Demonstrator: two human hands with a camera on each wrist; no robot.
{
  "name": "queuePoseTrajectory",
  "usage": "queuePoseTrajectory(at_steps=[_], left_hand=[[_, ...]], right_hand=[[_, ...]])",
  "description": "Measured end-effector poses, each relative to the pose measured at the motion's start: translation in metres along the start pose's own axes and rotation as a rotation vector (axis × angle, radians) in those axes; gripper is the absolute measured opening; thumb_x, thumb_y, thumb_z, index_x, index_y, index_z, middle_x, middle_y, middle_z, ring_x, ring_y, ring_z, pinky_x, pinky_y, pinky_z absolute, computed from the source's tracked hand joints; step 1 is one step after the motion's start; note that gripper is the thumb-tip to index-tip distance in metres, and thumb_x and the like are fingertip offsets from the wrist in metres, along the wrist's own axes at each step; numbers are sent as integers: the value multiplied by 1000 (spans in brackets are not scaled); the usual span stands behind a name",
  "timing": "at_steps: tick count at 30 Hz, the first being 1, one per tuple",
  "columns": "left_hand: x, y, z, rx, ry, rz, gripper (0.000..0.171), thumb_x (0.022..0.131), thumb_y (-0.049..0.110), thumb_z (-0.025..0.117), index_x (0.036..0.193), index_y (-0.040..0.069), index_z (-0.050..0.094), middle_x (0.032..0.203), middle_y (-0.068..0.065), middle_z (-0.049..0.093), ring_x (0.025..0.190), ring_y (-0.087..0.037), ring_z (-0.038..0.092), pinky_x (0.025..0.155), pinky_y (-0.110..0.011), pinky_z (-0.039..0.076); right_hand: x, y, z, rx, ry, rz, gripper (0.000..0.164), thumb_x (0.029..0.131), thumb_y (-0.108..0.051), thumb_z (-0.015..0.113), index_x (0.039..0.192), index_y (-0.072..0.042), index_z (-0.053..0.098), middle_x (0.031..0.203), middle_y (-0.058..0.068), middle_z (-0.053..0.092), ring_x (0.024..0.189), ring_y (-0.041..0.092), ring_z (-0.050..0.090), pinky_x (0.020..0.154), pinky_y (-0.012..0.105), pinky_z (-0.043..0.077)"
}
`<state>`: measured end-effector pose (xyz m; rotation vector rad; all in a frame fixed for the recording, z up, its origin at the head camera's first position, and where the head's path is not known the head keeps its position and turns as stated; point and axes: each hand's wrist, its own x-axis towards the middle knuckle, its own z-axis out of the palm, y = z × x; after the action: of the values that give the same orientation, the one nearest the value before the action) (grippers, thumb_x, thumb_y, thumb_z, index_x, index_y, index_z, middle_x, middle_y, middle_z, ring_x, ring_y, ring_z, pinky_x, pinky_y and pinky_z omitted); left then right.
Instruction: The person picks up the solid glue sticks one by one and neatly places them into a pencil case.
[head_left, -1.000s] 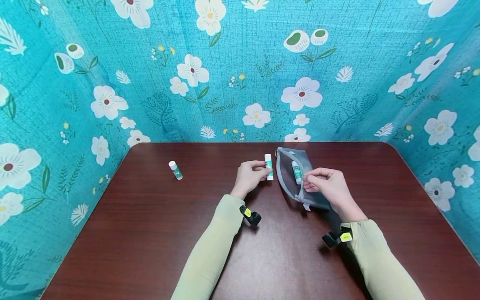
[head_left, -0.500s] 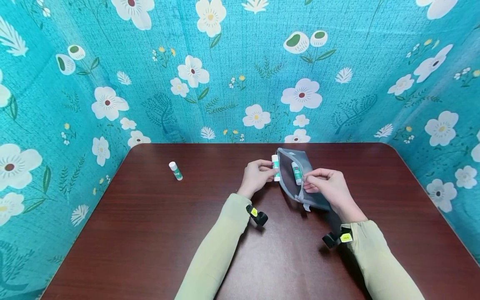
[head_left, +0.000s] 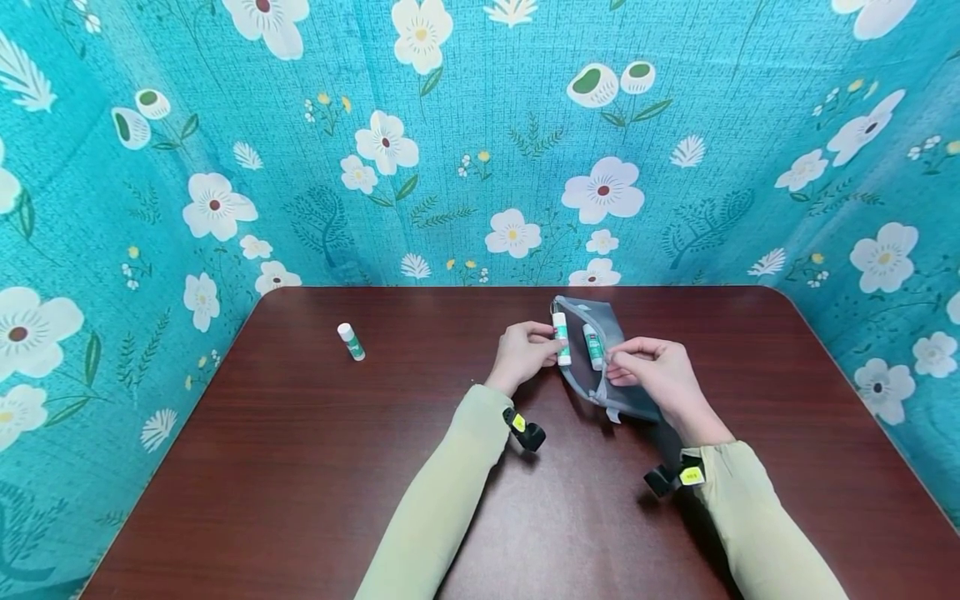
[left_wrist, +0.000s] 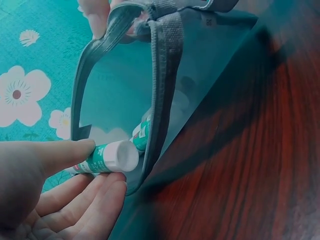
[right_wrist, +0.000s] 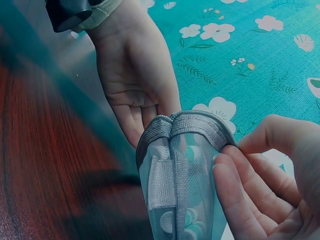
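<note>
My left hand (head_left: 522,354) pinches a white and green glue stick (head_left: 562,337) between thumb and fingers. In the left wrist view, that glue stick (left_wrist: 102,159) lies across the open mouth of a grey mesh zipper pouch (left_wrist: 167,65), its white end pointing inward. On the pouch's other side, my right hand (head_left: 663,375) pinches the zippered rim and holds the mouth apart. A second glue stick (head_left: 593,348) is inside the pouch, seen partly behind the rim in the left wrist view. In the right wrist view, the left fingertips are hidden behind the pouch (right_wrist: 165,185).
Another glue stick (head_left: 351,342) stands apart on the left side of the dark wooden table (head_left: 300,450). A turquoise floral cloth (head_left: 465,150) hangs behind the table and along its sides. Each wrist wears a small black camera.
My left hand has moved right with its glue stick, from beside the pouch to over its mouth. The right hand and the pouch have stayed in place.
</note>
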<state>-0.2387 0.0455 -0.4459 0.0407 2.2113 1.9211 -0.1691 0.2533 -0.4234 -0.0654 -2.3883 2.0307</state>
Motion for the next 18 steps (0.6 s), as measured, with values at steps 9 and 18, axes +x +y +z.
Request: queuePoseTrajectory(at_steps=[9, 18], left_hand=[[2, -3, 6, 33, -15, -21, 30, 89, 14, 82, 114, 1, 73, 82, -3, 73, 69, -17, 73, 68, -32, 61], [2, 0, 12, 41, -8, -51, 27, 89, 11, 81, 112, 0, 73, 80, -4, 73, 68, -17, 72, 70, -35, 61]], right_hand=[[0, -1, 1, 0, 1, -4, 34, 97, -12, 71, 114, 17, 66, 87, 12, 75, 74, 18, 74, 70, 35, 61], [-1, -2, 0, 0, 0, -9, 34, 97, -13, 71, 113, 17, 66, 87, 13, 75, 74, 19, 74, 70, 35, 61]])
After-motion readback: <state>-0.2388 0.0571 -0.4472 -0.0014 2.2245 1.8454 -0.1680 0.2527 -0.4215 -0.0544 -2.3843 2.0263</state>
